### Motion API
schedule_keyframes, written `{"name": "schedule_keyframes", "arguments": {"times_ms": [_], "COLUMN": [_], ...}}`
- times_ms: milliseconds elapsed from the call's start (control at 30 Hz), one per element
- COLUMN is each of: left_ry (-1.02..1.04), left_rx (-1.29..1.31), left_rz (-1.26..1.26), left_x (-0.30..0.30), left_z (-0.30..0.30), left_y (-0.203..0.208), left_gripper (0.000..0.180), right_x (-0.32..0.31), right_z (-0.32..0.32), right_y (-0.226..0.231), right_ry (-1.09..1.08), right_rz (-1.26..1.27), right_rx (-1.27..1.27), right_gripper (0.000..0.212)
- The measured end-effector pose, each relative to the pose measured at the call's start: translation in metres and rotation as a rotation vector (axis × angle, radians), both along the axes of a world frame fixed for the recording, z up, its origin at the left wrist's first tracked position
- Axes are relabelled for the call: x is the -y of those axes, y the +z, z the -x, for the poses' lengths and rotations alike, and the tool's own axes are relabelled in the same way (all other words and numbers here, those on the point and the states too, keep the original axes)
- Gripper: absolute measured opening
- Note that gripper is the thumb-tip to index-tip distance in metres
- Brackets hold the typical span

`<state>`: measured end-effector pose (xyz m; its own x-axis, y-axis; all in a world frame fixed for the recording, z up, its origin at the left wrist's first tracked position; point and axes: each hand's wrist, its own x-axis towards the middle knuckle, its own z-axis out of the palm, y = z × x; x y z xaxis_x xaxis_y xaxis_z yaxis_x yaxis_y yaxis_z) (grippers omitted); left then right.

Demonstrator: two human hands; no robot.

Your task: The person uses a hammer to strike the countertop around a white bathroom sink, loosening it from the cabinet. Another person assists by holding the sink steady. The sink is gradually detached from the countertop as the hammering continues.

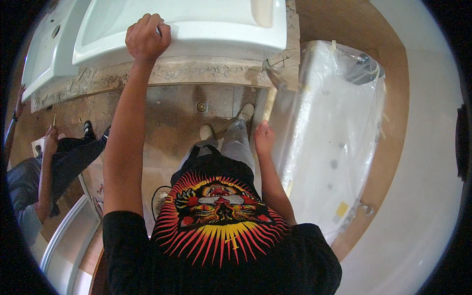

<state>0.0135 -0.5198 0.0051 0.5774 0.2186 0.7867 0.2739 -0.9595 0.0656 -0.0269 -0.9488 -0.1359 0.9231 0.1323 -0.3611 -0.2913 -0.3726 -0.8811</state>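
Observation:
My left hand (148,38) is closed in a fist at the front rim of a white washbasin (223,37). A small pale bit shows by its fingers, but what it is stays hidden. Down to the right, my right hand (264,138) grips the light wooden handle of a hammer (270,102). The hammer's metal head is raised toward the counter's rough front edge and is slightly blurred. Under the basin runs a brown counter (196,73) with a chipped, crusted edge.
A second white basin (49,59) stands at the left. Beside it another person's hand (51,140) holds a thin tool near the counter. A plastic-wrapped white tub (319,147) fills the right side. A drain (201,106) sits in the tiled floor; a white-framed panel (69,236) leans lower left.

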Motion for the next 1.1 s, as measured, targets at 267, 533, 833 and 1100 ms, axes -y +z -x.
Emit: {"name": "schedule_keyframes", "arguments": {"times_ms": [267, 533, 833, 1100], "left_ry": [-0.001, -0.021, 0.01, 0.003], "left_rx": [0.012, 0.026, -0.015, -0.011], "left_rz": [-0.012, 0.008, 0.011, 0.009], "left_x": [-0.005, -0.002, -0.002, -0.001], "left_z": [0.0, 0.001, 0.003, 0.0], "left_y": [-0.002, -0.001, -0.002, -0.003], "left_gripper": [0.007, 0.007, 0.007, 0.008], "right_x": [-0.015, -0.005, -0.008, -0.001], "right_z": [-0.014, -0.01, -0.002, -0.003], "right_y": [0.028, 0.015, 0.01, -0.02], "right_ry": [-0.043, 0.046, -0.055, 0.056], "right_rz": [-0.089, -0.002, -0.015, 0.098], "right_rx": [-0.048, -0.067, -0.054, 0.057], "right_gripper": [0.052, 0.053, 0.053, 0.054]}}
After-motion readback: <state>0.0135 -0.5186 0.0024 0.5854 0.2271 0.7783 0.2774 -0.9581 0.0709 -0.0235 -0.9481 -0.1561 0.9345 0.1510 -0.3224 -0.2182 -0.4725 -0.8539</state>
